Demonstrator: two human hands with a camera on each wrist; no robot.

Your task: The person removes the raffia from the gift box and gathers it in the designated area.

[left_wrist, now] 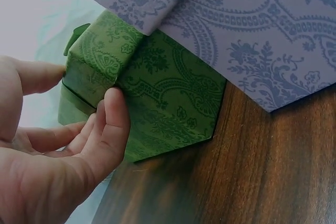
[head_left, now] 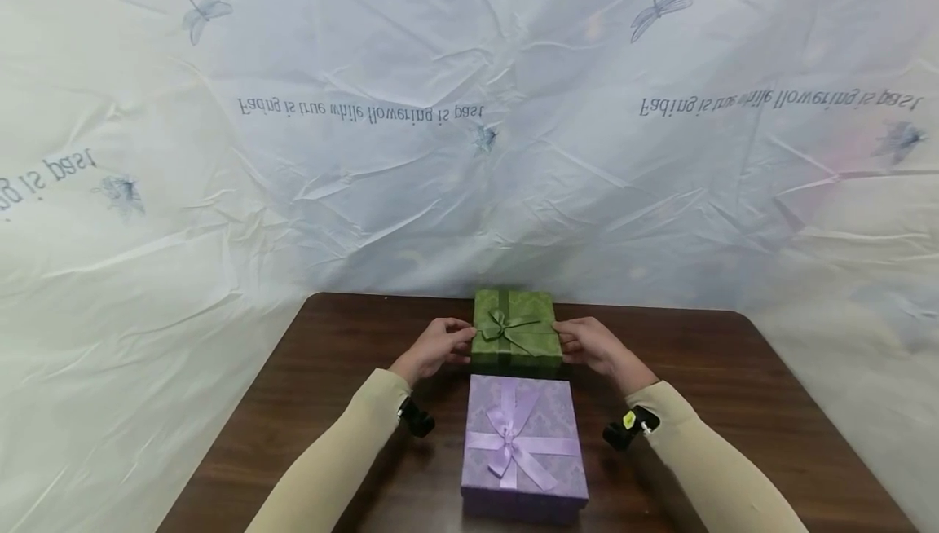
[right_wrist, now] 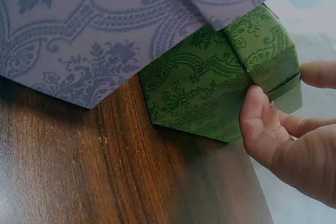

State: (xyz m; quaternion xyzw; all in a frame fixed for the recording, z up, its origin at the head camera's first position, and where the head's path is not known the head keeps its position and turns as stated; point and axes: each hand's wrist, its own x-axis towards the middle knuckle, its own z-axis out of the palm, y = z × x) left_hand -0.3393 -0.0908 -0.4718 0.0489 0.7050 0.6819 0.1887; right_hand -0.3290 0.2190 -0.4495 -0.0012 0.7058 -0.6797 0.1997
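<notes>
At the back of the table lies a green patterned gift box [head_left: 539, 305], its lid [left_wrist: 100, 45] tied with a green ribbon bow [head_left: 500, 326]. My left hand [head_left: 440, 344] grips the left end of that lid, one fingertip [left_wrist: 116, 103] bent right at its lower edge. On the opposite end, my right hand [head_left: 596, 345] holds the lid the same way, with a fingertip [right_wrist: 254, 98] under the rim corner. The lid sits over the box body. Directly in front is a purple gift box [head_left: 553, 407] with a lilac ribbon bow [head_left: 508, 439], untouched by either hand.
The dark wooden table [head_left: 330, 370] has rounded back corners. Behind and around it hangs a wrinkled white sheet [head_left: 411, 191] printed with lettering and dragonflies. Small black wrist cameras [head_left: 416, 417] sit on both sleeves, on either side of the purple box.
</notes>
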